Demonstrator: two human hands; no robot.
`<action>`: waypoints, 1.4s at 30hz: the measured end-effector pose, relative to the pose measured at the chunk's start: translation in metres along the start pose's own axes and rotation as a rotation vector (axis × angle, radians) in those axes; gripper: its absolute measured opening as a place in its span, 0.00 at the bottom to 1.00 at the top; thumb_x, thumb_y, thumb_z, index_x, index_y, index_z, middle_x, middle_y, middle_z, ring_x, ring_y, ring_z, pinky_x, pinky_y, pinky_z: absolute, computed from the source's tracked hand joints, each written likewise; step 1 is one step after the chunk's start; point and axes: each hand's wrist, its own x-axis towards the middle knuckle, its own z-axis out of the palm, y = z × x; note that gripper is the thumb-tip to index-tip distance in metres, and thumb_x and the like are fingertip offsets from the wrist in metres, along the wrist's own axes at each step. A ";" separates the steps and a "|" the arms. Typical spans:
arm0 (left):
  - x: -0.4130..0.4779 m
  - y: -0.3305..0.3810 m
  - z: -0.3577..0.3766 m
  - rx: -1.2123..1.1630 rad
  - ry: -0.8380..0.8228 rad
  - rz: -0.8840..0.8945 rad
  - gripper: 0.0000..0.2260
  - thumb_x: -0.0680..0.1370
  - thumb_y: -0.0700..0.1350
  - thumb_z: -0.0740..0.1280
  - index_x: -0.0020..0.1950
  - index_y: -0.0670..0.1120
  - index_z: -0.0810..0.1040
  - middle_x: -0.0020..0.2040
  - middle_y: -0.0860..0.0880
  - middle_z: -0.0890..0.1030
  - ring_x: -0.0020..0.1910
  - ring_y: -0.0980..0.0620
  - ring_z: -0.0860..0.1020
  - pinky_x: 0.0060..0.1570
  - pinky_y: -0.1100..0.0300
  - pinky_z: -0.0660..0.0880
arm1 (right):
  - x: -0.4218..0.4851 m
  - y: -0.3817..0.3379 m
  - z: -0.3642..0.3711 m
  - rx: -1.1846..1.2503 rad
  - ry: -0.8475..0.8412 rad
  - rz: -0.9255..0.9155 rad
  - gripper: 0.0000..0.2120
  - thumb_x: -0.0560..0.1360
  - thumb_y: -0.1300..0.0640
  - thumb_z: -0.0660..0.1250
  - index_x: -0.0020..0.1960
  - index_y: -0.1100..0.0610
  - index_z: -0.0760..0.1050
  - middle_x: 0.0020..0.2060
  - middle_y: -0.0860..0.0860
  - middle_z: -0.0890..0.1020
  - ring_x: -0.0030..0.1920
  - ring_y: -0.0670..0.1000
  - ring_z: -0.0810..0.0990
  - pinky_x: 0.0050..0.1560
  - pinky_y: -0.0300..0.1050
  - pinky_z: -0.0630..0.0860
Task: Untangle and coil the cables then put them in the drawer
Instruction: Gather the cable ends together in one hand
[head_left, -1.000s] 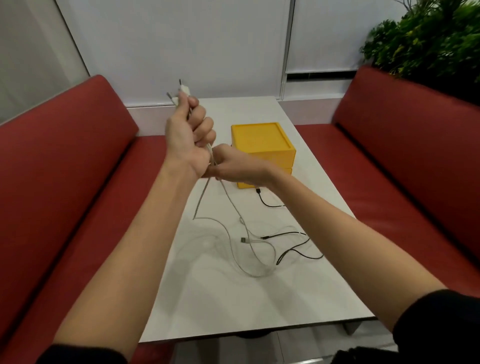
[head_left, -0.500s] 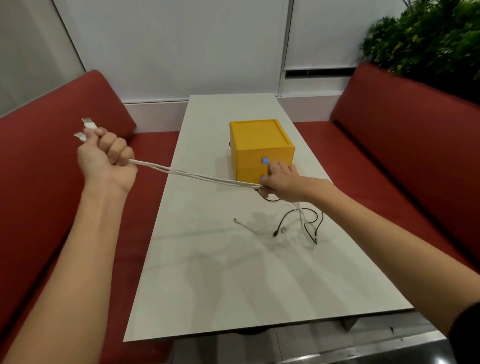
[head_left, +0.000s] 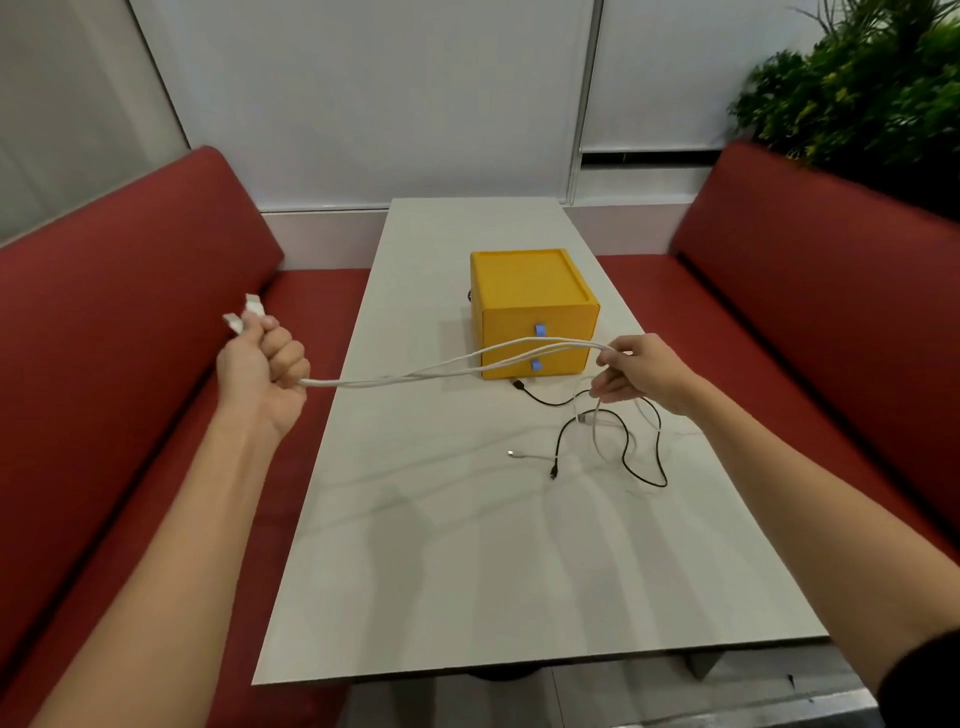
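While the left hand (head_left: 262, 371) clenches the white cables (head_left: 441, 371) in a fist, their two plugs (head_left: 244, 314) pointing up and away, the right hand (head_left: 644, 371) curls its fingers (head_left: 609, 387) round the same strands, which run left to right above the desk (head_left: 467, 571). Slack drops beside a black cable (head_left: 631, 462) before the closed yellow drawer box (head_left: 535, 312).
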 end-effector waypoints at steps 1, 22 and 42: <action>0.001 -0.007 -0.004 0.038 0.014 -0.016 0.17 0.85 0.51 0.51 0.36 0.49 0.64 0.20 0.56 0.58 0.15 0.58 0.55 0.17 0.66 0.49 | 0.001 0.001 -0.001 0.088 -0.003 0.026 0.09 0.81 0.63 0.59 0.53 0.69 0.73 0.42 0.67 0.81 0.40 0.60 0.84 0.42 0.50 0.83; -0.005 -0.067 -0.120 0.537 0.302 -0.074 0.16 0.83 0.49 0.58 0.37 0.48 0.65 0.20 0.58 0.60 0.16 0.61 0.56 0.17 0.72 0.52 | 0.011 -0.041 -0.055 0.507 0.109 0.219 0.12 0.82 0.53 0.57 0.47 0.61 0.68 0.33 0.54 0.75 0.15 0.42 0.58 0.16 0.33 0.59; -0.007 -0.059 -0.067 0.460 0.141 -0.136 0.15 0.84 0.46 0.56 0.37 0.48 0.66 0.20 0.57 0.60 0.16 0.61 0.55 0.18 0.69 0.49 | -0.027 0.093 -0.004 0.692 -0.091 0.305 0.11 0.82 0.56 0.56 0.42 0.53 0.71 0.25 0.47 0.69 0.21 0.45 0.64 0.31 0.41 0.69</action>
